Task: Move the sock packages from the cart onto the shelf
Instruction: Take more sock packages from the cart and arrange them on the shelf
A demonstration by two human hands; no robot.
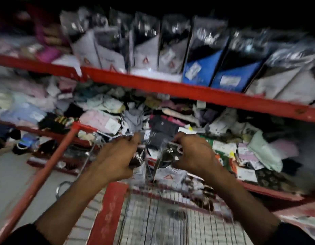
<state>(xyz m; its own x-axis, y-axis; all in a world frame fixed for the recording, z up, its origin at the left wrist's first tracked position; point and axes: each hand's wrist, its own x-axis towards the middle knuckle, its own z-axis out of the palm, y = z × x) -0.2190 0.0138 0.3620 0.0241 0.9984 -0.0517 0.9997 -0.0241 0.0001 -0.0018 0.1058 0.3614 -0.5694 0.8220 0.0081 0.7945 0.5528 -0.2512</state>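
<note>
Glossy plastic sock packages [157, 149] sit pinched between the left hand [118, 156] and right hand [193, 154], above the wire cart [171, 218] and before the red shelf [171, 89]. They look light, floppy and slippery; gripping the stiffer card header seems safest.

My two forearms are bare from wrist nearly to the elbow, ending in my bare left hand [116, 156] and bare right hand [195, 154], with no rings, watch or bracelets that I can make out through the blur. Dark, near-black fabric sleeves [24, 235] sit pushed up at both elbows, at the bottom corners of view.
</note>
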